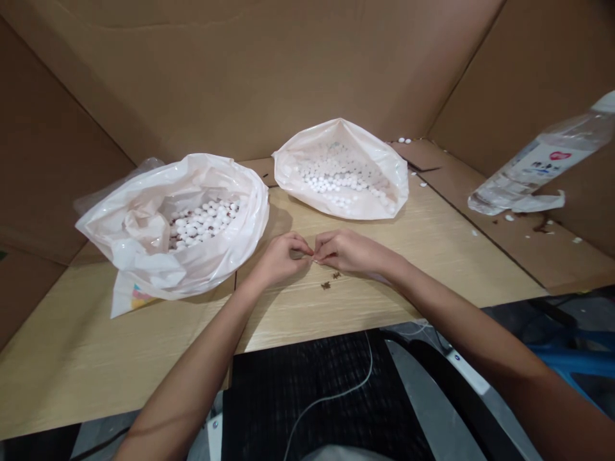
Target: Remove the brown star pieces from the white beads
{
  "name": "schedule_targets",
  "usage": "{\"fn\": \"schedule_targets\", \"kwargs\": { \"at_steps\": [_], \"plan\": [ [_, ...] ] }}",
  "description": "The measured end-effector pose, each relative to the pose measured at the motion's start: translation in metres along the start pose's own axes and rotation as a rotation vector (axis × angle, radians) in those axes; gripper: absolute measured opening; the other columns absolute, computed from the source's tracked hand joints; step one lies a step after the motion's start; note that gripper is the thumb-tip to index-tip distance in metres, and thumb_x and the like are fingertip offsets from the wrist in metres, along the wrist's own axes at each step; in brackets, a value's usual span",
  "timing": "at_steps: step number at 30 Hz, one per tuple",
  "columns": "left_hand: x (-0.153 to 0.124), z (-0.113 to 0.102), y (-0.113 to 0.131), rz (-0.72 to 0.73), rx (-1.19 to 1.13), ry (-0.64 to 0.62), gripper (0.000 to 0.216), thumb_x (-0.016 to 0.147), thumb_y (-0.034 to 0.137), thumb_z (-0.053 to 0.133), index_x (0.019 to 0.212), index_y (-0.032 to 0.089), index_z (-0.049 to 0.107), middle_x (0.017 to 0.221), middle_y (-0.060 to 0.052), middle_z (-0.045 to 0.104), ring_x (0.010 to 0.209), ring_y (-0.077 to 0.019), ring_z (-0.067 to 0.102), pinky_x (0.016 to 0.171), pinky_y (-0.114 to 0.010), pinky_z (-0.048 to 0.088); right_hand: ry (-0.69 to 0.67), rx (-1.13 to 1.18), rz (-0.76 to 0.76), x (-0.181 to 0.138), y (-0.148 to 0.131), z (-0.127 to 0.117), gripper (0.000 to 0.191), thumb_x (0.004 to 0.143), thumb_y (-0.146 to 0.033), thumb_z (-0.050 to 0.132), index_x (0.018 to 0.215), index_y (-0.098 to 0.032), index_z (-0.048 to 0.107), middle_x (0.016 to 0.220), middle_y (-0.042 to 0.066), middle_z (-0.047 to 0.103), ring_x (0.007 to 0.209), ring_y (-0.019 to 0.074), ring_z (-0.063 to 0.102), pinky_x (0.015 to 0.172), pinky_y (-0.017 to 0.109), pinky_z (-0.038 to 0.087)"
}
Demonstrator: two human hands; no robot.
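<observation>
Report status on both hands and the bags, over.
Left hand and right hand pinched together on a tiny pale piece, too small to identify. Left bag, right bag of white beads beyond, untouched. Brown scraps on table beside hands.

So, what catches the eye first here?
Two open plastic bags of small white pieces sit on the wooden table: the left bag and the back bag. Before them the left hand and right hand meet, pinching something tiny. A clear bottle leans far right.
</observation>
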State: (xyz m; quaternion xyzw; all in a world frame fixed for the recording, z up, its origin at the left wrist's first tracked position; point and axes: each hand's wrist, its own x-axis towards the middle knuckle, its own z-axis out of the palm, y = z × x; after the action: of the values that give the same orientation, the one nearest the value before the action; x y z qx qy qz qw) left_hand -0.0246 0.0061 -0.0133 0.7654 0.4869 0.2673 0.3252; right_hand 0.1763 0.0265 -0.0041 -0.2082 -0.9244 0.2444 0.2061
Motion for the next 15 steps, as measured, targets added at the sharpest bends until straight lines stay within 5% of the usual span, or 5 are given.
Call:
{"fn": "schedule_targets", "kwargs": {
  "at_steps": [7, 15],
  "plan": [
    [-0.002, 0.000, 0.003, -0.008, 0.033, 0.001, 0.009, 0.072, 0.018, 0.061, 0.072, 0.021, 0.070, 0.085, 0.001, 0.066, 0.082, -0.0064, 0.058, 0.083, -0.024, 0.045, 0.040, 0.173, 0.152, -0.001, 0.011, 0.001, 0.008, 0.082, -0.018, 0.062, 0.082, -0.015, 0.069, 0.080, 0.003, 0.064, 0.072, 0.0111, 0.056, 0.065, 0.024, 0.040],
    [-0.003, -0.002, 0.008, 0.000, 0.069, -0.031, 0.011, 0.071, 0.014, 0.058, 0.071, 0.020, 0.067, 0.085, 0.001, 0.065, 0.082, -0.0066, 0.057, 0.082, -0.024, 0.045, 0.079, 0.570, 0.309, -0.002, 0.021, -0.002, 0.024, 0.081, -0.033, 0.065, 0.089, -0.011, 0.069, 0.068, 0.001, 0.059, 0.057, 0.0074, 0.047, 0.053, 0.022, 0.040]
  ]
}}
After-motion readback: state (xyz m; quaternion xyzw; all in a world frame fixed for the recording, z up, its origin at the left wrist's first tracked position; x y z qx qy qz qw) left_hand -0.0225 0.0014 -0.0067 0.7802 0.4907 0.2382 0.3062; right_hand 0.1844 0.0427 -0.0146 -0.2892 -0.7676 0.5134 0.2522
